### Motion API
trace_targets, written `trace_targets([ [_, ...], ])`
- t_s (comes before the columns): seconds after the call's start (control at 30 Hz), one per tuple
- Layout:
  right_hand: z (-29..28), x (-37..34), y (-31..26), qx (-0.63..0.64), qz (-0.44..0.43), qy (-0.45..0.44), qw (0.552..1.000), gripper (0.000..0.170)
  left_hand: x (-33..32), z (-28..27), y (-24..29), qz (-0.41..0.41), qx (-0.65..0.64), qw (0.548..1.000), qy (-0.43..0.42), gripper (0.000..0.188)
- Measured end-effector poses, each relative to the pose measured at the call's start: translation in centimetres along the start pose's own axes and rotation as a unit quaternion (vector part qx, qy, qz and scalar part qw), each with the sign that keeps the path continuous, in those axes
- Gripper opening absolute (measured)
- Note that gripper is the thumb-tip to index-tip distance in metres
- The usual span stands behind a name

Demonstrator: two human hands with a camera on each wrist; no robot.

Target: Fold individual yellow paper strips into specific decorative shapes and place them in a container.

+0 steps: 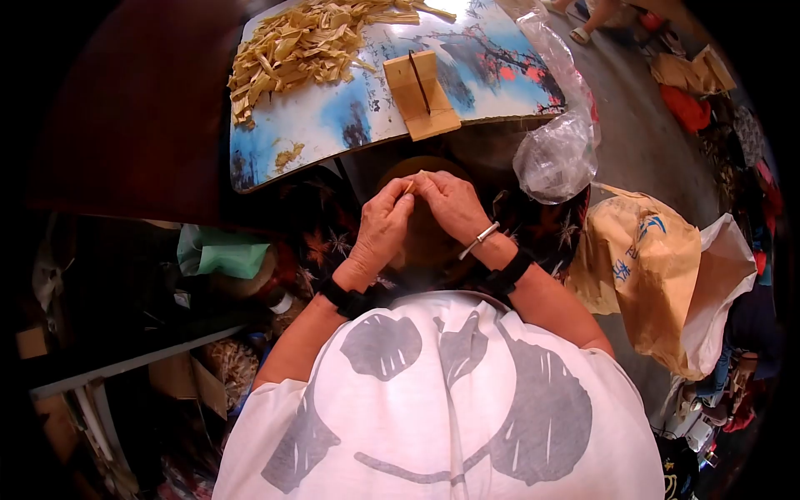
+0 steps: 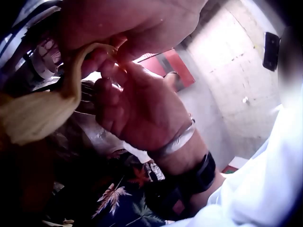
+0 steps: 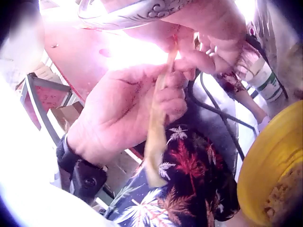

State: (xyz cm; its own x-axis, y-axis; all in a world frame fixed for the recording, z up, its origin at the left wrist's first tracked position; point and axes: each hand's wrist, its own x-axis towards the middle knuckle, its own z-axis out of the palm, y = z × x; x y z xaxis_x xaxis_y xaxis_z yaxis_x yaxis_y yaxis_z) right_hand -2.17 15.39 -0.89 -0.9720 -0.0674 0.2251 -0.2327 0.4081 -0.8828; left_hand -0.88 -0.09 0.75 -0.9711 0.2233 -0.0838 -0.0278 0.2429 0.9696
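Observation:
Both hands meet fingertip to fingertip over the lap. My left hand (image 1: 383, 225) and my right hand (image 1: 454, 207), which wears a silver bangle, pinch a pale yellow, dried-looking strip (image 3: 157, 132) between them. In the right wrist view the strip hangs down past the curled fingers of the left hand (image 3: 125, 106). The left wrist view shows its narrow, twisted part and a wide flat end (image 2: 40, 113). Only a small tip of the strip (image 1: 410, 188) shows from above. Fingers hide the pinched end.
A painted table (image 1: 317, 137) ahead carries a heap of yellow strips (image 1: 296, 46) and a wooden stand with an upright dark blade (image 1: 433, 123). A yellow bowl (image 3: 253, 175) with small bits sits by the knees. Clear plastic (image 1: 554, 162) hangs at the table's right; a brown sack (image 1: 642, 258) stands right.

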Motion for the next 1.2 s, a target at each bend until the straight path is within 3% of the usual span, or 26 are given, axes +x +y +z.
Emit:
trace_targets([
  [0.1,-0.7,-0.2,-1.3,0.112,0.130,-0.008,0.985,0.034,-0.1,0.1,-1.3,0.157,0.087,0.978,0.107,0.017],
  [0.17,-1.0,-0.6,-1.8,0.173,0.111,0.004,0.979,0.025,-0.6,-1.1,-2.2,0.004,0.104,0.985,0.137,0.014],
  [0.2,-1.2,-0.9,-2.1,0.173,0.101,0.003,0.980,0.023,-0.7,-1.8,-2.5,-0.109,-0.035,0.989,0.091,0.014],
  [0.23,-1.3,-1.2,-2.3,0.172,0.091,0.002,0.981,0.021,-0.9,-2.2,-2.6,-0.218,-0.174,0.959,0.043,0.015],
  [0.33,-1.5,-2.7,-3.1,0.078,-0.025,-0.014,0.997,0.015,-1.3,-1.6,-0.9,-0.347,-0.417,0.838,-0.057,0.018],
  [0.43,-1.9,-4.5,-3.4,0.022,-0.064,-0.074,0.995,0.011,-1.3,-0.3,-0.9,-0.224,-0.397,0.887,-0.069,0.022],
  [0.47,-2.2,-4.9,-3.9,0.055,-0.034,-0.080,0.995,0.007,-1.1,0.1,-1.0,-0.228,-0.355,0.905,-0.050,0.016],
  [0.53,-2.3,-4.6,-3.2,-0.021,-0.128,-0.008,0.991,0.005,-0.6,0.2,-2.0,-0.169,-0.103,0.980,-0.034,0.011],
  [0.57,-2.3,-4.4,-2.8,-0.058,-0.173,0.028,0.983,0.004,-0.5,0.3,-2.3,-0.135,0.028,0.990,-0.026,0.010],
  [0.6,-2.2,-4.3,-2.7,-0.073,-0.192,0.032,0.978,0.003,-0.7,0.4,-2.2,-0.031,0.126,0.991,-0.027,0.010],
  [0.67,-2.0,-4.2,-2.6,-0.103,-0.230,0.039,0.967,0.004,-1.2,0.5,-1.9,0.179,0.312,0.932,-0.027,0.012],
  [0.77,-1.0,-5.0,-0.8,-0.083,-0.061,0.026,0.994,0.009,-1.4,-0.1,-0.6,0.227,0.367,0.898,-0.086,0.008],
  [0.8,-1.1,-4.9,-1.1,0.001,0.051,0.014,0.999,0.009,-1.5,0.0,-0.4,0.234,0.382,0.891,-0.074,0.008],
  [0.87,-1.2,-4.5,-2.1,0.168,0.271,-0.012,0.948,0.011,-1.7,0.1,-0.2,0.246,0.412,0.876,-0.050,0.010],
  [0.97,-0.4,-4.1,0.6,0.275,0.354,-0.047,0.893,0.013,-1.5,0.4,-0.2,0.288,0.397,0.871,-0.022,0.017],
  [1.07,-0.5,-3.8,0.8,0.225,0.349,-0.036,0.909,0.014,-1.5,1.0,0.3,0.304,0.337,0.890,0.037,0.016],
  [1.17,-0.7,-3.8,0.1,0.080,0.143,0.001,0.987,0.015,-1.6,1.1,0.6,0.265,0.351,0.898,0.029,0.015],
  [1.2,-0.8,-3.9,-0.4,0.090,0.133,-0.006,0.987,0.014,-1.5,1.1,0.6,0.258,0.347,0.901,0.042,0.015],
])
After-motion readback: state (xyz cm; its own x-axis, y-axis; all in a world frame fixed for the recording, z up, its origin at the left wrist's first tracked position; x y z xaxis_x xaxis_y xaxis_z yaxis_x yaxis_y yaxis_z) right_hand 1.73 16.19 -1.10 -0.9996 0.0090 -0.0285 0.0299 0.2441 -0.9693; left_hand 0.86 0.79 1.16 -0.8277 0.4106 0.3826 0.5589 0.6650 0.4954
